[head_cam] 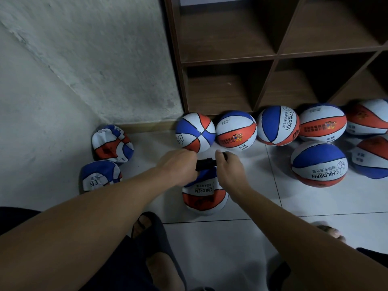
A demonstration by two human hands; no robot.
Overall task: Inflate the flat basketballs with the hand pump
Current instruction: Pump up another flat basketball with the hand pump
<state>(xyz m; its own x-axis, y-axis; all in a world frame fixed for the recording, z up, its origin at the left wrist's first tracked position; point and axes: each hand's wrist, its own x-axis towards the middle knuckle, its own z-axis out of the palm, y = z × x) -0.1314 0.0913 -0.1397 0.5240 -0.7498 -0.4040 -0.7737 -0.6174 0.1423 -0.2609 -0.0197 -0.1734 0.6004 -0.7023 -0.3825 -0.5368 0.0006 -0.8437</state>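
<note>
A black hand pump (pixel 206 164) stands over a partly flat red, white and blue basketball (pixel 204 197) on the floor tiles. My left hand (pixel 180 165) grips the left end of the pump's handle. My right hand (pixel 230 168) grips the right end. The pump's body and its needle are hidden under my hands. Two crumpled flat balls lie at the left: one by the wall (pixel 112 143) and one nearer me (pixel 100 175).
Several round inflated balls (pixel 236 131) line the foot of a brown wooden shelf unit (pixel 275 56), with more at the right (pixel 319 163). A rough white wall (pixel 84 59) closes the left side. My sandalled feet (pixel 151 229) stand on the tiles near the pumped ball.
</note>
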